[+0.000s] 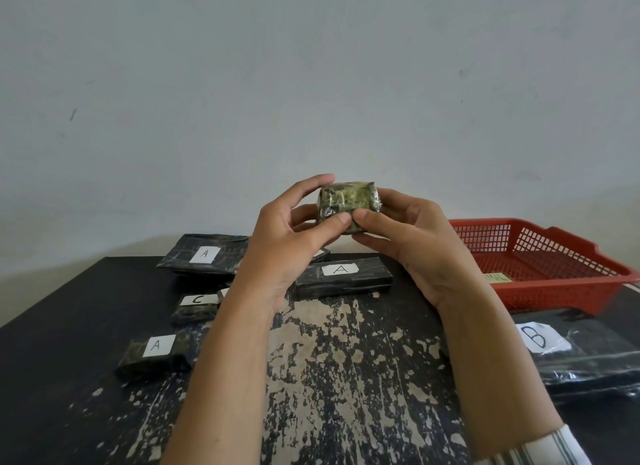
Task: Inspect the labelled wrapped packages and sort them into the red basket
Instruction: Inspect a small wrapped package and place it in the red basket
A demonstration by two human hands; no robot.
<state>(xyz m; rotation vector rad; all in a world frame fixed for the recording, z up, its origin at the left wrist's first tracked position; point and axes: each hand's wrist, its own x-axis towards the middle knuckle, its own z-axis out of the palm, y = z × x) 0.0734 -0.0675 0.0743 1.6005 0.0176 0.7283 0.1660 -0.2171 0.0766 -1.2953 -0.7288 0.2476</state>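
**Head view: both hands hold a small package above the table**

The left hand and right hand pinch a small package between thumbs and curled fingers, raised over the far edge of the worn black table. Its wrap is shiny and greenish, and no label shows on the side facing the camera.

The red basket sits at the right, well apart from the held package. A large package marked B lies just in front of it.

On the left lie a flat package marked A, a package marked C and a near package marked A. A long package marked A lies below the hands.
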